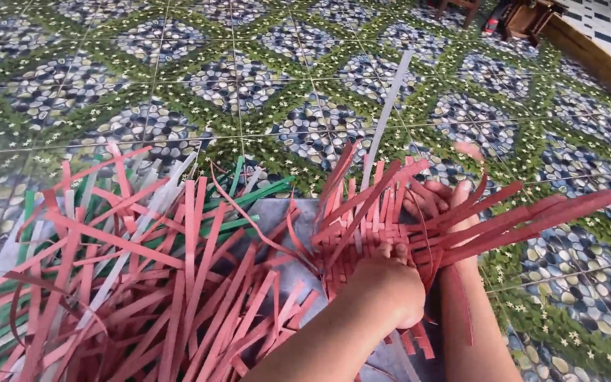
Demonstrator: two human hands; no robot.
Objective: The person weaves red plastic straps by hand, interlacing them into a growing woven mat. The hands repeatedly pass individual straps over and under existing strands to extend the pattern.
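Red, green and white over patterned tile
Woven flat red plastic strips (390, 212); loose green strips (249, 194); white strips (157, 194); floor (249, 78) of blue-grey pebble diamonds in green lattice

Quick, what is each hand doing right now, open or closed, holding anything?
Left hand: closed, gripping the red strips of the woven piece.
Right hand: partly hidden among the same strips, fingers spread against them; whether it grips cannot be told.

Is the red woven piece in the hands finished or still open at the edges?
Unfinished: the woven piece has loose red strips fanning out unwoven.
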